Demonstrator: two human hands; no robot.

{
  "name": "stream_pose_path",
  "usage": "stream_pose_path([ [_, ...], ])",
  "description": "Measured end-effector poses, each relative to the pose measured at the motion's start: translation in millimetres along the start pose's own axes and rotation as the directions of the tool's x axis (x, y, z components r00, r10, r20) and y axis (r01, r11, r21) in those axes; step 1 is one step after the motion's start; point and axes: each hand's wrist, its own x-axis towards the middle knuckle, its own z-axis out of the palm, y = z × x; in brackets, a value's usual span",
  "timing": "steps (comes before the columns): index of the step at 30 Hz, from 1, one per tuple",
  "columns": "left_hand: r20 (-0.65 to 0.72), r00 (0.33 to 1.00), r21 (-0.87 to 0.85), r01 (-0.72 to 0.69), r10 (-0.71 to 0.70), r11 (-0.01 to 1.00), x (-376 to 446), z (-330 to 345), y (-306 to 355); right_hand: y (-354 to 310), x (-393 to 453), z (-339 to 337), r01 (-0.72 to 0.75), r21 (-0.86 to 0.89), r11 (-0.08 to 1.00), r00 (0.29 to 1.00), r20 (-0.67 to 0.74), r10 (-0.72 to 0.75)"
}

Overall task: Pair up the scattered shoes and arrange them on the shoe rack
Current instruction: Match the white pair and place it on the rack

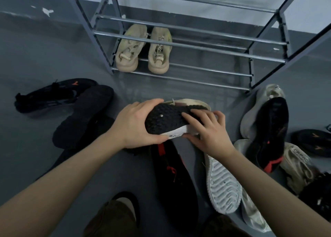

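head cam: both hands up front w/ one shoe between them. left hand (133, 124) is wrapped round one end of a black knit-sole sneaker w/ white midsole (172, 119), thumb under, fingers (152, 102) curled over the top edge. right hand (207, 129) grips the other end, fingers spread on the sole, thumb below. sneaker is held sole-up, off the grey floor (44, 57), in front of the grey metal-bar shoe rack (179, 48).

on the rack's lowest tier, left side: a pair of beige lace-up sneakers (143, 48), side by side, heels toward us. rest of that tier bare bars.

floor left: black sneaker w/ orange mark (53, 93), touching a black upturned sole (84, 115). below the hands: long black shoe w/ red laces (173, 174), beside it a white ribbed-sole sneaker (222, 183) sole-up. floor right: heap of grey, black-and-red and beige shoes (268, 129), overlapping; can't tell which match. brown trouser knee (111, 217) at bottom edge.
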Motion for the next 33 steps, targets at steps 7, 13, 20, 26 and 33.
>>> stream_pose_path([
  [7,-0.484,0.869,0.269,0.035,0.104,0.963,15,3,9,-15,-5,-17,-0.364,0.389,0.846,0.928,0.077,0.365],
  [13,-0.210,0.909,-0.328,0.281,-0.360,0.902,-10,75,28,-33,-18,1,-0.648,0.722,0.243,0.627,0.325,0.708],
  [20,-0.023,0.933,-0.665,0.253,-0.358,0.702,-23,104,42,-56,-22,5,-0.604,0.797,0.003,0.540,0.407,0.737],
  [26,0.163,0.901,-0.359,0.434,-0.402,0.826,-12,113,49,-35,-42,6,-0.720,0.647,0.250,0.648,0.498,0.576],
  [33,0.178,0.886,0.085,0.420,-0.428,0.904,9,139,59,14,-84,3,-0.785,0.294,0.545,0.617,0.294,0.730],
])
